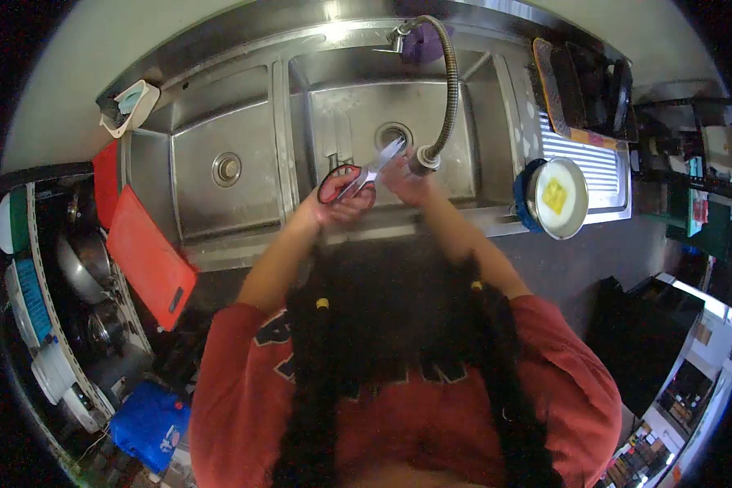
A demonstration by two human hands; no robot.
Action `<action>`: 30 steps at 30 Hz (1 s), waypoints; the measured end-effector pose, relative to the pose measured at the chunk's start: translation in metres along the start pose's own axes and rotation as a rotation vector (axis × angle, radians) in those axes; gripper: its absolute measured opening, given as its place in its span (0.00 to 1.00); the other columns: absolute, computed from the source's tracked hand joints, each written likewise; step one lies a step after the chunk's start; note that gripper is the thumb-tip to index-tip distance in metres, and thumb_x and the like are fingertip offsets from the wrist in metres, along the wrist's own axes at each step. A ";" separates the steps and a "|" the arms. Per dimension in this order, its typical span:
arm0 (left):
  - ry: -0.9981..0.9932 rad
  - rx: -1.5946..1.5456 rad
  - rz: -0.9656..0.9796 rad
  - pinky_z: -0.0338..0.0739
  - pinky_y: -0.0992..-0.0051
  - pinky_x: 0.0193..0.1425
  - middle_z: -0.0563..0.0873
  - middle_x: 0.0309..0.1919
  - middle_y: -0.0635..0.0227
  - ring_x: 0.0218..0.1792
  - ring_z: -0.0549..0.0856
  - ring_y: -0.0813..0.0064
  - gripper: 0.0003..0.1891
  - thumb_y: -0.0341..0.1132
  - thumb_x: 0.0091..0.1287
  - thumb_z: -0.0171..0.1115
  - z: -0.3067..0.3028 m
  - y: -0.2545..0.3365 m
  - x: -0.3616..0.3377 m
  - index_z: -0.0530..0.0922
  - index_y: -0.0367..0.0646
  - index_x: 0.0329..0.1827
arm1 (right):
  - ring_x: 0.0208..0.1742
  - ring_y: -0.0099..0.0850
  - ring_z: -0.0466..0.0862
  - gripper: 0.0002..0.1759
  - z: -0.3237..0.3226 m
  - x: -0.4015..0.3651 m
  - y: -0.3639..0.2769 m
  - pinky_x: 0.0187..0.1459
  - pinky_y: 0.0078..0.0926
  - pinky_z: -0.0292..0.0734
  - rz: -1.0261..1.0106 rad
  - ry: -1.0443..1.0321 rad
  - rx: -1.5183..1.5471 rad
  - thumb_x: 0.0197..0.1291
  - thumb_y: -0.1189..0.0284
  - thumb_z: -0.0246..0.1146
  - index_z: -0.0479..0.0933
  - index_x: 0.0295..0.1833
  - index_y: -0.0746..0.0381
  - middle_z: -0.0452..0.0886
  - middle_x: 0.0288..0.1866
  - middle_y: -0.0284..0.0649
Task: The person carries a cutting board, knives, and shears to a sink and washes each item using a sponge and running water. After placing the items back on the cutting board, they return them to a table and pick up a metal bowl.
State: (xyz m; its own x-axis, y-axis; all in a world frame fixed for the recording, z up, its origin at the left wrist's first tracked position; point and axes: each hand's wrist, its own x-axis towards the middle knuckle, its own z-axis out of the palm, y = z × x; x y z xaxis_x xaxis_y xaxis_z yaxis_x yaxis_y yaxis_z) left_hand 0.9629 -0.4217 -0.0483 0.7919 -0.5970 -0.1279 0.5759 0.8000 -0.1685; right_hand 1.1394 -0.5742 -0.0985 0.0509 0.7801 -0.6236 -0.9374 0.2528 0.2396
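Over the right basin of a steel sink (325, 102), my left hand (351, 202) holds a pair of scissors (372, 172) by its dark and red handles. The blades point up and to the right, toward the drain. My right hand (407, 180) is beside the blades, just under the spray head (424, 160) of the flexible hose tap (450, 89). Its fingers are blurred, and whether they touch the blades is hard to tell.
A bowl (573, 213) of whitish liquid with a yellow sponge stands on the right. Red boards (148, 256) lean at the left basin. A small tub (142, 110) sits at the back left. Dark trays (594, 89) stand at the back right.
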 end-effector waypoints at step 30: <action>0.091 -0.118 0.049 0.57 0.88 0.08 0.66 0.17 0.73 0.12 0.64 0.86 0.23 0.55 0.67 0.54 -0.008 -0.017 0.012 0.72 0.39 0.38 | 0.38 0.31 0.79 0.08 -0.012 -0.007 -0.007 0.46 0.35 0.79 -0.030 -0.263 -0.195 0.58 0.77 0.62 0.73 0.43 0.59 0.77 0.37 0.36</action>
State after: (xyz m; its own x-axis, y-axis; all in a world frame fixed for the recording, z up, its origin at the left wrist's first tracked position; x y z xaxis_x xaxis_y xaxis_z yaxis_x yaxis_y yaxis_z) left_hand 0.9613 -0.4427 -0.0552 0.7939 -0.5646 -0.2257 0.5048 0.8189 -0.2731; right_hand 1.1419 -0.5882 -0.1043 0.1432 0.9015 -0.4085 -0.9812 0.1834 0.0608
